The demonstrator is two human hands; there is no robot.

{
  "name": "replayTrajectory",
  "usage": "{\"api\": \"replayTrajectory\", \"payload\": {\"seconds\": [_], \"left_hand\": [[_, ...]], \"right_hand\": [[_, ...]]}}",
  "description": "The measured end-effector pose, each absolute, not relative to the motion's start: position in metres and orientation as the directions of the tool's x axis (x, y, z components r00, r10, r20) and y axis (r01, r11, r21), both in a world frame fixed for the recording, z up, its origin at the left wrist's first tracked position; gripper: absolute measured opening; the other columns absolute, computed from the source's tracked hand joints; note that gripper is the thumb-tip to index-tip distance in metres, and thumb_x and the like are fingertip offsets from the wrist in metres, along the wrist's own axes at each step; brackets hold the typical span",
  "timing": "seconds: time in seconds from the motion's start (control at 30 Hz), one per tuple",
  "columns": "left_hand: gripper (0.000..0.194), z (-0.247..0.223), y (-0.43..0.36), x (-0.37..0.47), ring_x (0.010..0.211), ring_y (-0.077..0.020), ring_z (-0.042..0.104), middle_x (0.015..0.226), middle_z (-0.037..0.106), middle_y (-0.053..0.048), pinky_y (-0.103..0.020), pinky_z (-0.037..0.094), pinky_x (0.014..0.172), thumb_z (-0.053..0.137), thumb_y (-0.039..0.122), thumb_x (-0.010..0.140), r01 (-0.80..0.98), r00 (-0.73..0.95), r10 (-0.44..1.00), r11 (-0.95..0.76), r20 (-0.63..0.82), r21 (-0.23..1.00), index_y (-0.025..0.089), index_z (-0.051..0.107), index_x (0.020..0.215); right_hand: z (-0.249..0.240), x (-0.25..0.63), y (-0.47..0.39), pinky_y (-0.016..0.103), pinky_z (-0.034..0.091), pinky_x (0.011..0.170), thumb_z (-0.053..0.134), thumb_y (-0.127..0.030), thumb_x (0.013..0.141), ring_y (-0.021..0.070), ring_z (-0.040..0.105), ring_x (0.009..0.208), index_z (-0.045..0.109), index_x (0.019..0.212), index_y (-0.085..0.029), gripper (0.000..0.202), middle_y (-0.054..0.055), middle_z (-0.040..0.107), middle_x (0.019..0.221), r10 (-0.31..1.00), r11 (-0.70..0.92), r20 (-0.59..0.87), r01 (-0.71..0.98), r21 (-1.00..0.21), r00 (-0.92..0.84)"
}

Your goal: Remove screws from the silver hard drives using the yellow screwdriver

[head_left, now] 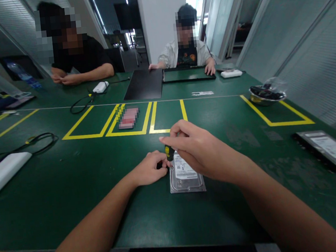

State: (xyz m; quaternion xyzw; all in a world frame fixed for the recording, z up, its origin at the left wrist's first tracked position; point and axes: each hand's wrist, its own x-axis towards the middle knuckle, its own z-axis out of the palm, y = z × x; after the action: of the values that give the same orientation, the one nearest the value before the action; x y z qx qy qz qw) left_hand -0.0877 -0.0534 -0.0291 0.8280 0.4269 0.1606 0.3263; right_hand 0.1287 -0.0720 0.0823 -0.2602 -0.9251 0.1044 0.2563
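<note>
A silver hard drive [188,184] with a white label lies flat on the green table, its long side pointing away from me. In my right hand [200,150] is a screwdriver [169,152] with a black and yellow handle, held upright between thumb and fingers. Its tip points down at the drive's left edge. My left hand [151,168] rests to the left of the drive, fingers curled, with the fingertips at that same edge beside the screwdriver's tip. Whether they pinch the shaft, a small part or the drive itself is hidden.
Another drive [333,147] lies far right, near a metal bowl [266,94] with dark contents. Yellow tape [127,133] marks rectangles; a pink object [129,118] lies in one. At left are a white device [7,173] and cable. Two people sit opposite, one touching a black-framed panel [189,74].
</note>
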Motion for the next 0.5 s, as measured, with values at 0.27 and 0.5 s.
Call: {"api": "replayTrajectory", "payload": {"seconds": [0.27, 0.5], "left_hand": [[0.006, -0.0364, -0.0522, -0.0892, 0.085, -0.0183, 0.06, 0.087, 0.068, -0.001, -0.031, 0.045, 0.079, 0.054, 0.014, 0.075, 0.562, 0.584, 0.812, -0.423, 0.021, 0.711, 0.017, 0.058, 0.078], [0.013, -0.0349, -0.0524, -0.0892, 0.084, -0.0178, 0.06, 0.087, 0.068, 0.0, -0.031, 0.045, 0.078, 0.054, 0.013, 0.074, 0.564, 0.584, 0.812, -0.416, 0.011, 0.713, 0.017, 0.061, 0.085]], "right_hand": [[0.0857, 0.1235, -0.0707, 0.036, 0.052, 0.081, 0.043, -0.013, 0.094, 0.0194, 0.057, 0.09, 0.068, 0.1, -0.011, 0.025, 0.014, 0.06, 0.101, 0.493, 0.869, 0.476, 0.383, -0.314, -0.728], [0.0849, 0.125, -0.0693, 0.039, 0.049, 0.091, 0.045, -0.007, 0.092, 0.0215, 0.059, 0.101, 0.065, 0.114, -0.007, 0.03, 0.013, 0.067, 0.107, 0.43, 0.903, 0.517, 0.34, -0.264, -0.74]]}}
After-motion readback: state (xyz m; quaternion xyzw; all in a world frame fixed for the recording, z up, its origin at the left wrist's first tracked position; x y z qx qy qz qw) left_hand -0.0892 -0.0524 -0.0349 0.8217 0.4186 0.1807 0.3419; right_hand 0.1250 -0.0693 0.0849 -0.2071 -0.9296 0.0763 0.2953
